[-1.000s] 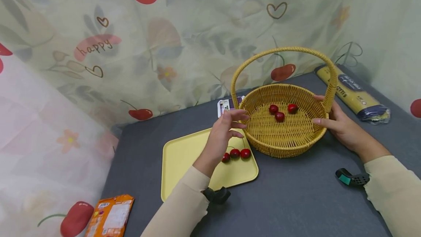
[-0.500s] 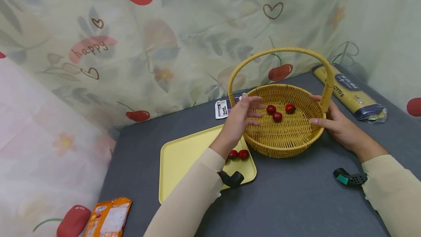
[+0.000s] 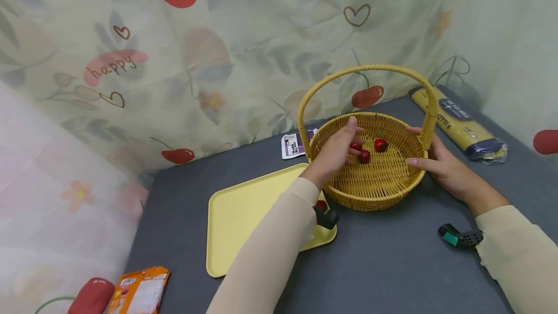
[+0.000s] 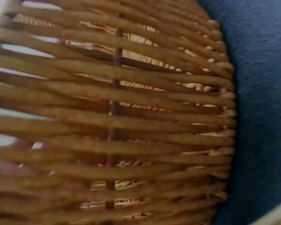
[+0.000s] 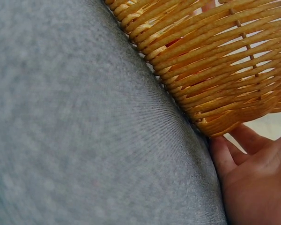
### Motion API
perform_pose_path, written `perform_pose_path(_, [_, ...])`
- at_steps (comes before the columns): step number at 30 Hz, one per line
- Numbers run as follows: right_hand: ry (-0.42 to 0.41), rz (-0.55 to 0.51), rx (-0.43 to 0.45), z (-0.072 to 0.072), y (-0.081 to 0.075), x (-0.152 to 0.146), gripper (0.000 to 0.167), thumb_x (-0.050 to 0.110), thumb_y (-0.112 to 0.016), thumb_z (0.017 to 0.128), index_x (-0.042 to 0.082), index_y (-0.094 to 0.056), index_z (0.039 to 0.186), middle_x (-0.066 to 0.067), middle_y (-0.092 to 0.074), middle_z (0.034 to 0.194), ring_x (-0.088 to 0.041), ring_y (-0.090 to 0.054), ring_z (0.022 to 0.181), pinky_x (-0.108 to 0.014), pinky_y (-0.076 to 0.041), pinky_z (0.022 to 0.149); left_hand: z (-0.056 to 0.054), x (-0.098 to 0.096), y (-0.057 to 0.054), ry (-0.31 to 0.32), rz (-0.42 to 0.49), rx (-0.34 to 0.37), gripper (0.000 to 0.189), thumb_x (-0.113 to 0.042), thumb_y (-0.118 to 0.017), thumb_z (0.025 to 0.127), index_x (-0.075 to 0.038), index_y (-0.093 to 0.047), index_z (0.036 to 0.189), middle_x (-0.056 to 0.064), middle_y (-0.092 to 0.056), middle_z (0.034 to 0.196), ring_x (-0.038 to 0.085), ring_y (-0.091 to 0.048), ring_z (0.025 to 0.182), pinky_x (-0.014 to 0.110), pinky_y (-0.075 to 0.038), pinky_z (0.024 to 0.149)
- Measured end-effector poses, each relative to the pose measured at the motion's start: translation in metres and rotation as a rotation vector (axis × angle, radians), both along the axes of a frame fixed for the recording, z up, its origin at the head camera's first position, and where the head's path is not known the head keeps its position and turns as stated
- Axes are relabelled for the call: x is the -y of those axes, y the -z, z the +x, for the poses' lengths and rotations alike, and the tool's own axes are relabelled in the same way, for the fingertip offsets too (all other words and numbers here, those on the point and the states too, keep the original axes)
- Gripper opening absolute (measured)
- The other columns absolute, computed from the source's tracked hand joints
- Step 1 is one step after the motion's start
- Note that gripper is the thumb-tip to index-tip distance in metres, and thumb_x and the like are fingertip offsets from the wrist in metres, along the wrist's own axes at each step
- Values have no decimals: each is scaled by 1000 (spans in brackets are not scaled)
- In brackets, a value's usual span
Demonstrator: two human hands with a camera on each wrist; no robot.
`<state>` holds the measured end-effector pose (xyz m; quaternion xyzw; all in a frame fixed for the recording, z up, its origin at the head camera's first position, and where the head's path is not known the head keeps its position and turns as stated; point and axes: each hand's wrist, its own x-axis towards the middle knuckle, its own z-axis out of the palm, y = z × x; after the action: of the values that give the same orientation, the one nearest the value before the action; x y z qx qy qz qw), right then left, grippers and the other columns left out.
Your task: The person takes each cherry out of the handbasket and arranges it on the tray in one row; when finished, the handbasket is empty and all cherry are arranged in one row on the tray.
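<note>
A round yellow wicker basket [image 3: 370, 202] with a tall arched handle stands on the table. My left hand [image 3: 333, 154] reaches over its left rim, the relaxed fingers close to the red cherries inside. One cherry [image 3: 355, 146] is partly covered by those fingers; contact cannot be made out. Two others, a front cherry [image 3: 364, 157] and a right cherry [image 3: 381, 145], lie on the woven bottom. At the handle's right base, my right hand [image 3: 444, 166] grips the basket's side, thumb at the rim. Woven basket wall [image 4: 131, 122] fills most of the left wrist view.
Left of the basket lies a yellow tray [image 3: 244, 222]; a cherry [image 3: 321, 205] on it shows beside my left wrist. Behind stands a small white-and-purple packet [image 3: 293, 145]. A yellow spaghetti pack [image 3: 462, 120] lies back right, an orange packet [image 3: 144, 292] front left.
My left hand has moved right, from above the tray across the basket's left rim to the cherries inside. The right hand keeps its grip on the basket. The head view has shifted slightly.
</note>
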<state>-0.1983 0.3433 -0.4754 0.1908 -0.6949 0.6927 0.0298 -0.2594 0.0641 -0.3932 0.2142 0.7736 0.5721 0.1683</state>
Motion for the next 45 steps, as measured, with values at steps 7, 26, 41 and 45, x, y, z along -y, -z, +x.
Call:
perform_pose_path(7, [3,3,1,1,1,1,72,-10,-56,106,15,-29,168,-18,-31,159,-22,-43,138,-19,-43,99,-3,-12,6,29,-128,9,85,-75,-23,110,-12,-63,152,6,-67,140,24,-68,114,46,-54,98])
perform_pose_path(26, [2,6,-2,-1,-3,1,70,-9,-56,107,15,-29,167,-19,-28,160,-25,-41,139,-18,-45,99,-8,-14,16,234,-481,-209,26,-9,-82,99,-11,-79,125,-7,-70,108,10,-62,100,20,-50,88])
perform_pose_path(41, [6,29,-9,-1,-2,0,71,-9,-56,107,15,-28,168,-19,-30,160,-24,-42,139,-19,-43,99,-2,-8,12,9,-91,-168,18,-8,-79,100,-17,-73,114,-4,-65,111,14,-63,98,25,-55,81])
perform_pose_path(45, [9,32,-6,0,-2,0,72,-9,-56,107,15,-28,168,-18,-31,159,-23,-44,137,-19,-44,98,0,-6,11,-48,15,-152,17,-7,-78,101,-18,-72,114,-5,-68,109,13,-67,95,26,-58,78])
